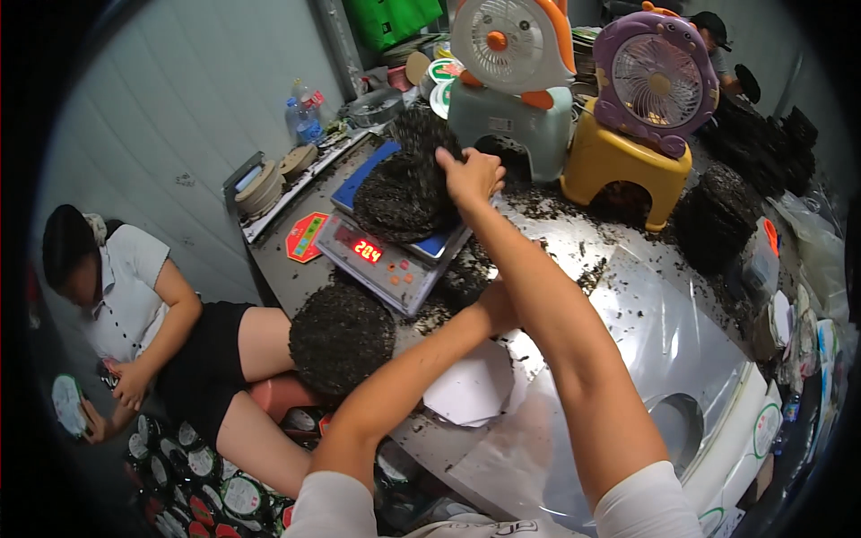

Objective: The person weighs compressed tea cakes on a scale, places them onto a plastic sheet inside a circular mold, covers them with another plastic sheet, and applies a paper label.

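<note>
My right hand (473, 176) reaches over a digital scale (393, 272) with a blue platform and a lit red display. Its thumb and fingers grip a dark, ragged disc (424, 131) that looks like dried seaweed, blurred and tilted at the platform's back. Beneath it, a round seaweed cake (397, 202) rests on the platform. My left hand (501, 306) is low over the metal table (417, 323), mostly hidden behind my right forearm, so its fingers and anything in them cannot be made out. Another round seaweed cake (343, 339) lies at the table's near-left edge, left of white paper sheets (471, 387).
Two fans stand on a grey stool (511, 114) and a yellow stool (625, 158) behind. Seaweed stacks (716, 215) and clear plastic film (646, 376) are on the right. A seated person (134, 296) is at left; another person (716, 47) is at far right.
</note>
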`<move>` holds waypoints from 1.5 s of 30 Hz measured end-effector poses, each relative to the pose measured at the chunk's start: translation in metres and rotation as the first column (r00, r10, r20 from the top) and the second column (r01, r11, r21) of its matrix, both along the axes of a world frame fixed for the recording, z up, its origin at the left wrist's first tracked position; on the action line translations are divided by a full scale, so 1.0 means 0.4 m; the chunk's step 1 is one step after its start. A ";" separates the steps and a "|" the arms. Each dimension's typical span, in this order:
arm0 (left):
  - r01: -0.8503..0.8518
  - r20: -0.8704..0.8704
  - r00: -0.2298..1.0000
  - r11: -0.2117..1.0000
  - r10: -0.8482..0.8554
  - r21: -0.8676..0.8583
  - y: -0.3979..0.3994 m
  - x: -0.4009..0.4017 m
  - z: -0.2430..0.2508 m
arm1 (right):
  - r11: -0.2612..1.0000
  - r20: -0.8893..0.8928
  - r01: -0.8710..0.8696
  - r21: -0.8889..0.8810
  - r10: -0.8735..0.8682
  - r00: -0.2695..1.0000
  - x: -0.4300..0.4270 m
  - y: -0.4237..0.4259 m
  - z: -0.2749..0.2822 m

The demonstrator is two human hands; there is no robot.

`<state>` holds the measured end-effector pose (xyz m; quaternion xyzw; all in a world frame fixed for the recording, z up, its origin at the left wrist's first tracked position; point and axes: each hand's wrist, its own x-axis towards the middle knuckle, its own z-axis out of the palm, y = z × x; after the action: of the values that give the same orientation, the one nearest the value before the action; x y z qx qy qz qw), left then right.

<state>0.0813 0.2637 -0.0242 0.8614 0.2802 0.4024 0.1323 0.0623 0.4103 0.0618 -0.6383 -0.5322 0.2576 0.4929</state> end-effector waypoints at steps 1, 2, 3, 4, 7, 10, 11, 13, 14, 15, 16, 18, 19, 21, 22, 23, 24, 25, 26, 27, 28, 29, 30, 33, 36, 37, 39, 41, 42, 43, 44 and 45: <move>0.072 -0.076 0.988 0.833 -0.136 -0.549 -0.014 -0.047 0.016 | 0.995 0.326 0.098 0.018 -0.099 0.940 -0.039 -0.026 0.003; -0.103 -0.345 0.930 0.814 -0.125 -0.572 -0.079 -0.047 0.117 | 0.972 0.330 0.233 0.034 -0.231 0.915 -0.014 0.008 -0.029; -0.143 -0.427 0.897 0.989 0.111 -0.043 -0.185 -0.109 0.118 | 0.938 0.250 0.303 0.167 -0.337 0.908 -0.005 0.000 -0.037; -0.120 -0.361 0.931 0.982 0.059 -0.148 -0.264 -0.179 0.156 | 0.907 0.201 0.275 0.318 -0.348 0.916 0.011 -0.025 -0.049; -0.204 -0.245 0.957 0.963 0.158 -0.177 -0.446 -0.289 0.210 | 0.753 0.438 -0.451 0.478 0.240 0.866 0.151 -0.214 -0.027; -0.214 -0.295 0.946 0.940 0.132 -0.266 -0.529 -0.319 0.191 | 0.502 0.743 -0.831 0.240 0.455 0.490 0.204 -0.279 -0.033; -0.218 -0.340 0.931 0.951 0.135 -0.220 -0.545 -0.317 0.154 | 0.484 0.769 -0.853 0.195 0.464 0.439 0.184 -0.273 -0.015; -0.201 -0.382 0.915 0.967 0.128 -0.159 -0.541 -0.299 0.127 | 0.452 0.828 -0.851 0.266 0.344 0.442 0.136 -0.210 0.063; -0.208 -0.436 0.891 0.968 0.128 -0.141 -0.542 -0.287 0.125 | 0.441 0.835 -0.854 0.276 0.331 0.440 0.097 -0.163 0.079; -0.205 -0.485 0.866 0.971 0.121 -0.122 -0.543 -0.277 0.124 | 0.438 0.842 -0.854 0.282 0.313 0.439 0.076 -0.120 0.089; -0.161 -0.505 0.858 0.982 0.091 -0.097 -0.535 -0.271 0.129 | 0.441 0.865 -0.891 0.106 0.401 0.301 0.070 -0.064 0.056; -0.133 -0.534 0.841 0.990 0.089 -0.044 -0.531 -0.274 0.122 | 0.469 0.835 -0.825 -0.317 0.550 -0.008 0.047 -0.063 0.017; -0.116 -0.553 0.828 0.993 0.096 -0.002 -0.538 -0.278 0.114 | 0.462 0.845 -0.837 -0.295 0.534 -0.003 0.046 -0.104 0.028; -0.095 -0.499 0.861 0.995 0.096 0.027 -0.535 -0.284 0.109 | 0.482 0.907 -0.847 -0.223 0.420 0.000 0.083 -0.190 0.011; -0.083 -0.426 0.899 0.995 0.101 0.060 -0.531 -0.280 0.107 | 0.526 0.950 -0.842 -0.122 0.307 0.054 0.121 -0.249 -0.002; -0.052 -0.422 0.904 0.997 0.075 0.065 -0.530 -0.271 0.104 | 0.509 0.938 -0.860 0.035 0.281 0.205 0.168 -0.285 -0.050; -0.091 -0.440 0.891 0.994 0.111 0.065 -0.539 -0.276 0.100 | 0.521 0.913 -0.849 0.088 0.299 0.279 0.223 -0.349 -0.050; -0.122 -0.456 0.879 0.991 0.137 0.063 -0.549 -0.281 0.098 | 0.542 0.882 -0.829 0.137 0.314 0.351 0.300 -0.432 -0.030; -0.110 -0.456 0.882 0.993 0.120 0.048 -0.550 -0.286 0.090 | 0.625 0.847 -0.757 0.191 0.285 0.449 0.394 -0.537 -0.002; -0.093 -0.469 0.877 0.995 0.100 0.038 -0.554 -0.284 0.091 | 0.699 0.814 -0.672 0.245 0.228 0.534 0.492 -0.644 0.033; -0.067 -0.447 0.893 0.997 0.050 -0.023 -0.552 -0.277 0.106 | 0.791 0.828 -0.584 0.182 0.197 0.525 0.583 -0.753 0.018; -0.028 -0.420 0.907 0.996 -0.012 -0.088 -0.546 -0.267 0.118 | 0.873 0.843 -0.474 0.116 0.166 0.511 0.656 -0.865 0.005; -0.030 -0.398 0.917 0.994 -0.014 -0.103 -0.544 -0.267 0.130 | 0.907 0.830 -0.417 -0.049 0.269 0.488 0.693 -0.944 -0.026; -0.147 -0.227 0.963 0.989 0.148 0.020 -0.557 -0.268 0.142 | 0.822 0.731 -0.468 -0.324 0.532 0.428 0.768 -1.016 -0.188; -0.366 -0.016 0.921 0.877 0.390 0.313 -0.566 -0.266 0.157 | 0.710 0.704 -0.514 -0.481 0.662 0.256 0.819 -0.980 -0.193; -0.424 0.025 0.898 0.850 0.439 0.314 -0.578 -0.261 0.181 | 0.673 0.675 -0.554 -0.491 0.695 0.246 0.839 -0.964 -0.185; -0.553 0.144 0.833 0.814 0.534 0.178 -0.619 -0.278 0.201 | 0.578 0.614 -0.595 -0.559 0.770 0.171 0.867 -0.937 -0.158; -0.592 0.200 0.800 0.798 0.565 0.115 -0.675 -0.287 0.235 | 0.491 0.498 -0.625 -0.607 0.848 0.182 0.876 -0.903 -0.140; -0.589 0.246 0.790 0.807 0.561 0.050 -0.708 -0.300 0.237 | 0.463 0.483 -0.620 -0.633 0.862 0.151 0.872 -0.887 -0.141; -0.590 0.267 0.785 0.806 0.559 0.047 -0.733 -0.301 0.237 | 0.447 0.480 -0.638 -0.627 0.867 0.135 0.882 -0.878 -0.130; -0.579 0.296 0.785 0.815 0.544 0.037 -0.756 -0.290 0.243 | 0.451 0.477 -0.682 -0.575 0.863 0.169 0.902 -0.858 -0.147; -0.579 0.323 0.778 0.815 0.539 0.036 -0.790 -0.273 0.265 | 0.448 0.476 -0.733 -0.511 0.858 0.193 0.907 -0.834 -0.167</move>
<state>-0.0278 -0.0523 0.0818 0.6751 0.4725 0.5664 -0.0105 0.4253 0.0768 -0.0050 -0.3506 -0.8986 0.2637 -0.0049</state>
